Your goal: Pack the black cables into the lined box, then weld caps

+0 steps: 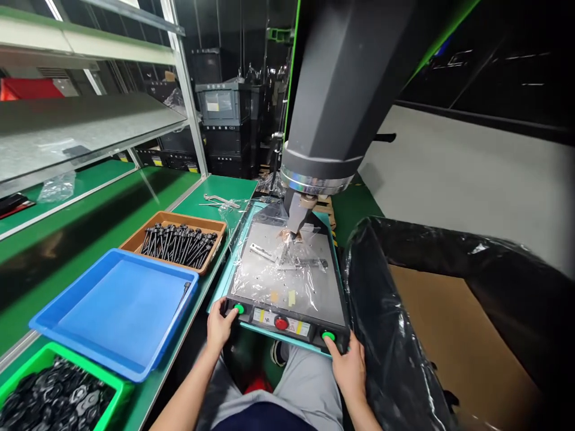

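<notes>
My left hand is at the front left corner of the machine base. Its thumb rests on the left green button, with the fingers curled round the corner. At the opposite corner my right hand has its thumb on the right green button and its fingers round the side. Between the buttons sits a red button. Over the plastic-covered metal plate, the machine's metal tool head points down at a small fixture. Any small part under the tip cannot be made out.
Left on the green bench stand a blue tray with one black stemmed part, a brown tray of similar parts, and a green bin of black pieces. A box lined with black plastic stands close on the right.
</notes>
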Motion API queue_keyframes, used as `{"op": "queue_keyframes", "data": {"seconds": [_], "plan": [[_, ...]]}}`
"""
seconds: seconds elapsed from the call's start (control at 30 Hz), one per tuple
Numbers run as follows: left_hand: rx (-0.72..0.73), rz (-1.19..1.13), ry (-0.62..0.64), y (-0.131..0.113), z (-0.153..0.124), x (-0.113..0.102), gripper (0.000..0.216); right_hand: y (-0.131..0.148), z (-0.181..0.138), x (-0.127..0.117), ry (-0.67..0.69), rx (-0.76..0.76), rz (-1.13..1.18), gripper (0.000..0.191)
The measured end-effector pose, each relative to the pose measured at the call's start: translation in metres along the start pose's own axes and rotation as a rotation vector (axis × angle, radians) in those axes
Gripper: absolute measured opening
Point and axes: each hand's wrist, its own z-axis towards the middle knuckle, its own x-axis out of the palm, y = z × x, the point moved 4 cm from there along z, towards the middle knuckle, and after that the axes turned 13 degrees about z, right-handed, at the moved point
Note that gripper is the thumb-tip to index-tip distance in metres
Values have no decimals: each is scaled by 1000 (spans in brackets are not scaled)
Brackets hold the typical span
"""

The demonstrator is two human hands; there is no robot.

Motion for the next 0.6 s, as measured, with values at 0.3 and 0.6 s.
{"op": "queue_keyframes", "data": {"seconds": [0.3, 0.6], "plan": [[-16, -202, 133, 14, 1, 3, 60, -7, -4, -3, 106, 61, 109, 82], [-29, -127, 64, 3, -2, -5, 56, -8, -4, -3, 61, 78, 131, 83]]}}
